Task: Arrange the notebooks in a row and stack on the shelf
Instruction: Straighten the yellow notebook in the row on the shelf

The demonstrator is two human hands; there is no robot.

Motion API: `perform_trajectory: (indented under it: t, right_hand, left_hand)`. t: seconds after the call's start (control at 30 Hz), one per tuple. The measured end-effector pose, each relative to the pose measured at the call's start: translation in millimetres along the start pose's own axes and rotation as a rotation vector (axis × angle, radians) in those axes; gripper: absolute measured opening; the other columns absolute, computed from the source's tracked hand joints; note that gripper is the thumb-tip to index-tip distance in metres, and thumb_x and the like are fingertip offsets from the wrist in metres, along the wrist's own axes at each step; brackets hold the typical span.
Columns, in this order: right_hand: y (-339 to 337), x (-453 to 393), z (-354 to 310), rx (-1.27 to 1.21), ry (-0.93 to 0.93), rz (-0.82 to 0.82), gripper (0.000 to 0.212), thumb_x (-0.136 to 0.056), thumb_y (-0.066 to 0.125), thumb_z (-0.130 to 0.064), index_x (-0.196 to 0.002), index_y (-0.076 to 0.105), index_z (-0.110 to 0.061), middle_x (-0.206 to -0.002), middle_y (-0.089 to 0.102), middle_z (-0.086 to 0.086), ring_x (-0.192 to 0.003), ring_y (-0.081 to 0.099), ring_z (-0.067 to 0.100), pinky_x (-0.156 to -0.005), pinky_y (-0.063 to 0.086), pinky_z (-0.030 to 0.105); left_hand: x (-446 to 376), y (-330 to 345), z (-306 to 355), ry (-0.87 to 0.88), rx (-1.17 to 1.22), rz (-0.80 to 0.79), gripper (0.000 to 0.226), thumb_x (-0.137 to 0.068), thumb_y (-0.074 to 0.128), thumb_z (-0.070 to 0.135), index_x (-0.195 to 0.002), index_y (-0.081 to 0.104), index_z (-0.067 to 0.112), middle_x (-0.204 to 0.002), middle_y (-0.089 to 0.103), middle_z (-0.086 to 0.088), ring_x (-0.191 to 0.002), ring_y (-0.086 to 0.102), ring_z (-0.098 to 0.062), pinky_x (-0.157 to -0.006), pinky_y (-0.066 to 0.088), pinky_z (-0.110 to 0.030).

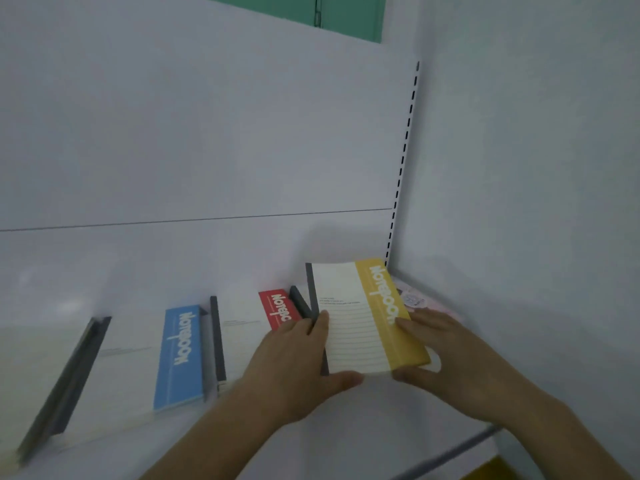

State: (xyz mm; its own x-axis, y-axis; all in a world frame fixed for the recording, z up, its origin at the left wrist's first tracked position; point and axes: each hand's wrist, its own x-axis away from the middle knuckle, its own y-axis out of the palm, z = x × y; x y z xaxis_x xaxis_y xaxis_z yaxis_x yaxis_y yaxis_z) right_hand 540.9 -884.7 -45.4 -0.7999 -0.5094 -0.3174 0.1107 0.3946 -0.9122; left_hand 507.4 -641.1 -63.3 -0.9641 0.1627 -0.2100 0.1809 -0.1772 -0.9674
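A notebook with a yellow band [367, 317] lies at the right end of the white shelf [363, 427], near the corner. My left hand [294, 362] holds its left edge and near corner, thumb under the front edge. My right hand [440, 355] grips its right side, fingers on the yellow band. To the left lie a red-banded notebook [249, 327], partly behind my left hand, and a blue-banded notebook stack [176, 355]. A further blurred stack with dark spines [65, 372] lies at the far left.
A pinkish patterned item [415, 299] lies under or behind the yellow notebook at the corner. The white back panel and a slotted upright [401, 168] close the rear; the side wall [519, 202] stands right. The shelf's front edge [450, 455] runs low right.
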Motion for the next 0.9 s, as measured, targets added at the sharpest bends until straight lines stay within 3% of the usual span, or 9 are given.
perform_trajectory:
  t: [0.07, 0.17, 0.27, 0.33, 0.43, 0.67, 0.8, 0.9]
  right_hand:
    - [4.7, -20.0, 22.6, 0.044, -0.036, -0.073, 0.089, -0.073, 0.045, -0.08, -0.146, 0.033, -0.031, -0.14, 0.019, -0.028, -0.137, 0.017, -0.004, -0.108, 0.004, 0.008]
    - [12.3, -46.4, 50.9, 0.101, -0.166, -0.082, 0.112, -0.064, 0.011, -0.094, -0.142, 0.044, -0.02, -0.143, 0.043, -0.009, -0.138, 0.033, 0.013, -0.109, 0.011, 0.016]
    - [23.6, -66.6, 71.3, 0.151, -0.229, -0.141, 0.11, -0.069, 0.003, -0.09, -0.136, 0.051, -0.017, -0.136, 0.054, 0.0, -0.135, 0.038, 0.021, -0.112, 0.022, 0.025]
    - [33.2, -72.7, 78.8, 0.189, -0.244, -0.18, 0.103, -0.074, 0.005, -0.086, -0.131, 0.056, -0.017, -0.131, 0.059, 0.001, -0.133, 0.041, 0.024, -0.111, 0.031, 0.035]
    - [46.3, -73.6, 87.9, 0.222, -0.249, -0.145, 0.082, -0.086, 0.02, -0.076, -0.115, 0.068, -0.016, -0.112, 0.069, -0.001, -0.117, 0.057, 0.026, -0.098, 0.047, 0.04]
    - [46.7, -77.0, 91.9, 0.28, -0.239, -0.086, 0.076, -0.092, 0.014, -0.068, -0.099, 0.073, -0.021, -0.101, 0.072, -0.004, -0.106, 0.064, 0.028, -0.088, 0.054, 0.043]
    - [49.6, -76.8, 89.9, 0.28, -0.2, -0.112, 0.069, -0.086, 0.027, -0.073, -0.103, 0.07, -0.021, -0.105, 0.07, -0.003, -0.114, 0.058, 0.031, -0.093, 0.051, 0.044]
    - [50.8, -79.9, 88.8, 0.246, -0.193, -0.17, 0.08, -0.078, 0.025, -0.078, -0.127, 0.056, -0.023, -0.128, 0.059, -0.004, -0.138, 0.033, 0.026, -0.111, 0.031, 0.04]
  left_hand:
    - [-10.4, 7.4, 3.8, -0.061, -0.002, 0.02, 0.104, -0.081, 0.041, 0.082, -0.157, 0.006, 0.021, -0.149, 0.038, 0.004, -0.129, 0.038, -0.015, -0.109, 0.034, -0.031]
    - [-24.8, 18.4, 8.4, -0.143, -0.078, 0.021, 0.103, -0.081, 0.033, 0.085, -0.157, 0.01, 0.018, -0.147, 0.042, 0.003, -0.128, 0.039, -0.017, -0.109, 0.034, -0.033]
    - [-34.8, 28.8, 9.8, -0.217, -0.16, 0.001, 0.103, -0.08, 0.024, 0.087, -0.156, 0.017, 0.018, -0.145, 0.045, 0.003, -0.132, 0.037, -0.019, -0.11, 0.031, -0.036]
    - [-38.8, 35.1, 10.9, -0.232, -0.207, -0.019, 0.103, -0.078, 0.018, 0.089, -0.155, 0.021, 0.02, -0.144, 0.046, 0.003, -0.133, 0.035, -0.019, -0.112, 0.028, -0.037]
    - [-44.0, 42.7, 8.0, -0.238, -0.24, -0.039, 0.105, -0.072, 0.006, 0.091, -0.153, 0.026, 0.026, -0.146, 0.044, 0.004, -0.136, 0.03, -0.02, -0.115, 0.024, -0.039]
    - [-50.6, 40.9, 6.3, -0.256, -0.213, -0.053, 0.1, -0.074, 0.019, 0.09, -0.151, 0.032, 0.027, -0.144, 0.043, 0.004, -0.135, 0.031, -0.017, -0.113, 0.026, -0.034]
    - [-54.7, 37.7, 7.6, -0.252, -0.198, -0.081, 0.099, -0.073, 0.025, 0.09, -0.146, 0.039, 0.025, -0.139, 0.049, 0.005, -0.13, 0.039, -0.016, -0.111, 0.029, -0.032]
    - [-56.1, 39.2, 7.3, -0.242, -0.189, -0.104, 0.085, -0.079, 0.033, 0.086, -0.136, 0.045, 0.025, -0.132, 0.053, 0.006, -0.123, 0.043, -0.015, -0.108, 0.032, -0.032]
